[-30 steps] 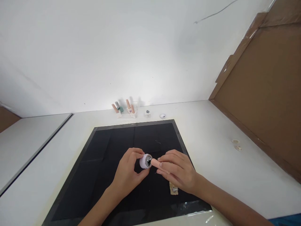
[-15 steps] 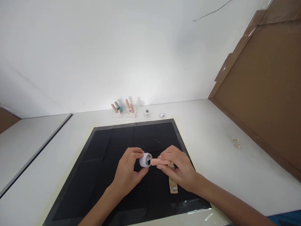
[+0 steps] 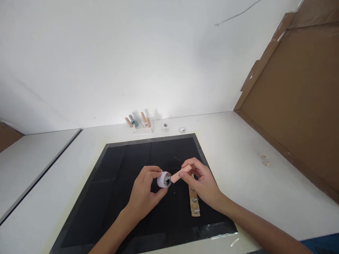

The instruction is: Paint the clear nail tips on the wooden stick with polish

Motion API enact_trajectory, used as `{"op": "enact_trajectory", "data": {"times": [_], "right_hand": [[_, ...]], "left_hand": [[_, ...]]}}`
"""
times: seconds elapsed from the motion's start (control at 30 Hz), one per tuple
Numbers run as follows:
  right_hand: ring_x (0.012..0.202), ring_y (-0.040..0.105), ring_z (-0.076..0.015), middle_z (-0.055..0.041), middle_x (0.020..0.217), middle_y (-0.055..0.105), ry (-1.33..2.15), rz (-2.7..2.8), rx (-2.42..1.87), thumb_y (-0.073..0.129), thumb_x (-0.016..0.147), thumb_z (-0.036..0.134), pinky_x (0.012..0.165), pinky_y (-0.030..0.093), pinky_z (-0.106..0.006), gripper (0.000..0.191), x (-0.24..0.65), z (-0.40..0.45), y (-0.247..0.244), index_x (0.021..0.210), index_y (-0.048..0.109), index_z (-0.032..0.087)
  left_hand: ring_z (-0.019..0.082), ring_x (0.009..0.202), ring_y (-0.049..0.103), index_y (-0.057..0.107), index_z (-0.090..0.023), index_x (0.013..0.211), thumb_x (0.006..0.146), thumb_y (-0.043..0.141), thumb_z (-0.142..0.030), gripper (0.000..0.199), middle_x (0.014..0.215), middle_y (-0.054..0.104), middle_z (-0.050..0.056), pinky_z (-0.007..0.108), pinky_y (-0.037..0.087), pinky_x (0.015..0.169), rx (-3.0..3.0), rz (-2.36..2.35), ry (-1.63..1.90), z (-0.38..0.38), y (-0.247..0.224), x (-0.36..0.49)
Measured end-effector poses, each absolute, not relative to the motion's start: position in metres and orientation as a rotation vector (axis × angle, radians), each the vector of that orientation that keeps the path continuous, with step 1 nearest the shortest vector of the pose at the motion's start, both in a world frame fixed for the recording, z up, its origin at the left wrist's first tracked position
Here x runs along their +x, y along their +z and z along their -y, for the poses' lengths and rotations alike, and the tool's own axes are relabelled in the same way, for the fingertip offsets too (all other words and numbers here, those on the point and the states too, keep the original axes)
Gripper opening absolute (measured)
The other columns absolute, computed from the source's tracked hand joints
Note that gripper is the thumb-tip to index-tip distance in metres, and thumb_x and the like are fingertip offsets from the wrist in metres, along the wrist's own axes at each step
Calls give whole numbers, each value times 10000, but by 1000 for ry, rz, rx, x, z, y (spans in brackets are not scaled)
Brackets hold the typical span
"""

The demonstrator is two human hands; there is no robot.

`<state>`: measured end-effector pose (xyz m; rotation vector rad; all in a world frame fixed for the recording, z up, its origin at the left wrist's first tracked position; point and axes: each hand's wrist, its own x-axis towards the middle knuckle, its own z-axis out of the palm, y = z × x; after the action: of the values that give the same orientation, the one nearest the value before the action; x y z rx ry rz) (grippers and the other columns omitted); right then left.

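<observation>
A small pale jar (image 3: pixel 162 179) is tipped on its side over the black mat, its dark, silvery opening facing right. My left hand (image 3: pixel 145 188) is closed round it, fingers above and thumb below. Between the thumb and fingers of my right hand (image 3: pixel 202 181) is a peach-coloured cap (image 3: pixel 181 173), slanting up to the right, its lower end close to the jar's mouth. Whether the two touch is hard to tell. Partly under my right hand, a tan strip (image 3: pixel 194 206) with small metal pieces lies on the mat.
The black mat (image 3: pixel 106 208) is taped to a white table (image 3: pixel 233 148). Behind it stand several polish bottles (image 3: pixel 132 127), a small clear jar (image 3: pixel 165 128) and a round white dish (image 3: pixel 182 129). Two small discs (image 3: pixel 266 164) lie right, near a cardboard panel (image 3: pixel 296 98).
The peach cap has turned from nearly level to slanting, its right end raised. My right hand has lifted slightly, showing more of the tan strip. My left hand and the jar have stayed still.
</observation>
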<state>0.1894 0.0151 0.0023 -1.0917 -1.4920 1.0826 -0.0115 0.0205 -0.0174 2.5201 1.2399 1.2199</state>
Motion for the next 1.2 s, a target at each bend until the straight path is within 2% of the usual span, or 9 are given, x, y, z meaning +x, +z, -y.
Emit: {"op": "enact_trajectory", "data": {"times": [0.47, 1.2], "right_hand": [[537, 448, -89, 45, 659, 489, 1402, 1227, -1022, 645, 777, 425, 489, 404, -222, 259, 188, -21, -1, 816, 527, 198], [526, 468, -92, 54, 594, 491, 1506, 1066, -1023, 687, 734, 440, 508, 414, -224, 292, 185, -22, 3, 752, 543, 187]], "left_hand": [[185, 807, 603, 458, -217, 913, 720, 664, -143, 292, 915, 579, 56, 326, 521, 666, 2503, -1246, 1228, -19, -15, -10], [186, 797, 611, 463, -220, 902, 712, 670, -154, 288, 900, 591, 48, 328, 521, 663, 2489, -1255, 1246, -20, -15, -9]]}}
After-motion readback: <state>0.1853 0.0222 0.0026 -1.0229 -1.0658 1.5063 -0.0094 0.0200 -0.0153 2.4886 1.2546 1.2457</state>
